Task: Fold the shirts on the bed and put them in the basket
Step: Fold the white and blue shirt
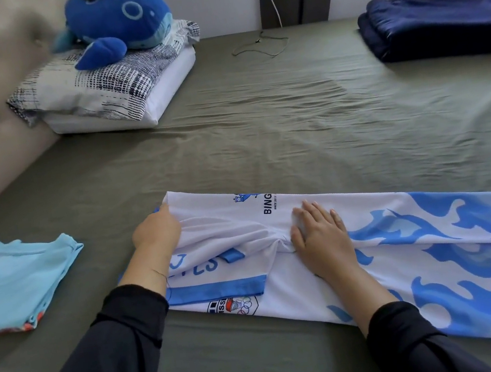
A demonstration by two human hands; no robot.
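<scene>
White shirt [373, 230] with blue wave print lies lengthwise on the bed [260, 125], at 6 o'clock in view, both long sides folded inward. Left hand [156, 232] grips bunched fabric at the shirt's 9 o'clock end, fingers curled. Right hand [315, 229] lies flat, fingers straight, pressing the shirt's middle. Folded light blue shirt [11, 280] sits at 9 o'clock, apart. Blue whale plush [118, 19] on pillows [103, 89] at 11 o'clock; folded navy blanket [443, 22] at 2 o'clock.
</scene>
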